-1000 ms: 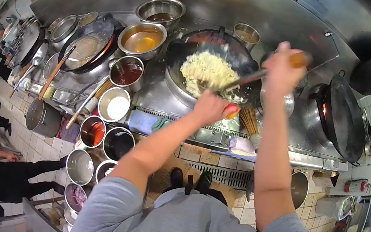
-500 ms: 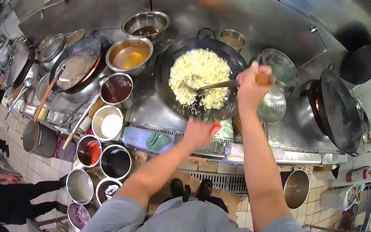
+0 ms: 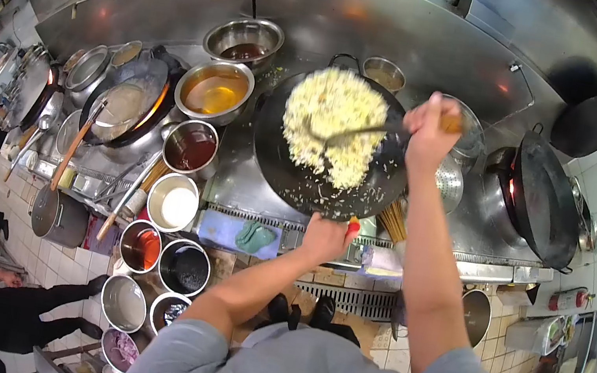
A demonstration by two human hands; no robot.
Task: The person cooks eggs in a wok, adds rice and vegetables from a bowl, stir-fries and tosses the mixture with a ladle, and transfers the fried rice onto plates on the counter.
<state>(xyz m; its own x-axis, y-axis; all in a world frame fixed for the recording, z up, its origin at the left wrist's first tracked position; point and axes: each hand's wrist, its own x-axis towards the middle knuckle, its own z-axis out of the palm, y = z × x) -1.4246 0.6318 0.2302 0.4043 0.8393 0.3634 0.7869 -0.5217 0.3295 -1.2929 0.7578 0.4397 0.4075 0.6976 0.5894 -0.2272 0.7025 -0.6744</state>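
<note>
Your right hand (image 3: pixel 427 135) is clamped on the rounded wooden end of one long-handled, dark metal ladle (image 3: pixel 362 131); your left hand (image 3: pixel 327 239) is closed on the near edge of one broad, round black wok (image 3: pixel 287 181), beside a smooth red tip (image 3: pixel 353 226). Loose, grainy yellow food (image 3: pixel 337 109) lies heaped in the wok around the ladle. Two round, shiny steel bowls (image 3: pixel 234 114) stand left of it, both holding brown liquid.

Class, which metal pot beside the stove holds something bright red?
The pot immediately left of the black-filled pot; no other pot's contents look bright red.
</note>
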